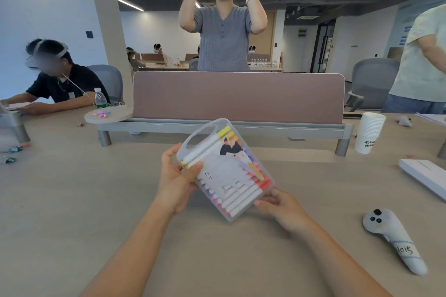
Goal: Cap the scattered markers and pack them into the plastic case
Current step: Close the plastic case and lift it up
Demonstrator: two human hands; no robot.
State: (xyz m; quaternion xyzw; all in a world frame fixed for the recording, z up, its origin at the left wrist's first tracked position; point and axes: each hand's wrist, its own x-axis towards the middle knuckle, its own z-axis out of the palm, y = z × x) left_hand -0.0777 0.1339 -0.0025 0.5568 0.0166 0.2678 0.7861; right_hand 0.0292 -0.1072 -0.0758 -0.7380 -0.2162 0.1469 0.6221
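I hold a clear plastic case [224,169] tilted above the wooden table, its handle end pointing away from me. Several capped white markers [237,194] with coloured caps lie in a row inside, behind a printed paper insert. My left hand [177,176] grips the case's left side, thumb on the front. At the case's lower right corner, my right hand [282,205] holds it from beneath. No loose markers show on the table.
A white hand controller [393,239] lies at the right. A stack of paper cups [369,132] and a white box [424,176] sit further right. A pink desk divider [237,96] crosses the back. People stand and sit beyond it and at the left.
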